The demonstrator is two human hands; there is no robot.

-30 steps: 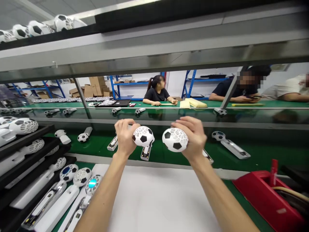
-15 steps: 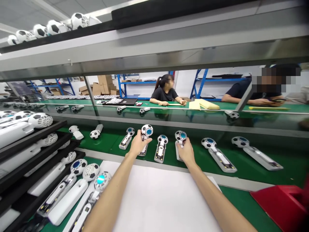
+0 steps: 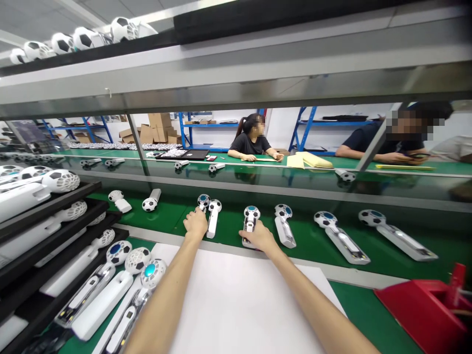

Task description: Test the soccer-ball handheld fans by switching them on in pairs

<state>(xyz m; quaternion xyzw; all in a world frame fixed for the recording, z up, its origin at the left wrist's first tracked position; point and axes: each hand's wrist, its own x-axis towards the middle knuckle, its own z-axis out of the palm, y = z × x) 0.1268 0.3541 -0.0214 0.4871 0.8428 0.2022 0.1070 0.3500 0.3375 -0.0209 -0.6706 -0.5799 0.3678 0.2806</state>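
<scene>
My left hand [image 3: 195,223] is closed around the handle of a football-headed handheld fan [image 3: 203,200], whose ball head shows above my fingers. Right beside it lies a fan with a plain white handle [image 3: 213,223] facing up. My right hand [image 3: 259,236] grips another fan [image 3: 251,213] by its open-backed handle, thumb on the left side. To its right rests a fan with a blue disc [image 3: 283,211]. Farther right are two fans with inner parts exposed, one nearer [image 3: 344,241] and one at the end [image 3: 401,237].
Stacked black trays [image 3: 88,189] of fans stand at left. White paper [image 3: 247,300] covers the bench before me; a red bin [image 3: 420,305] is at right. Across the green belt [image 3: 162,223] sit two people. A metal shelf [image 3: 236,83] crosses overhead.
Both hands have let go of the fans they held and moved left or down-left to neighbouring fans. The fan my left hand held now lies white side up.
</scene>
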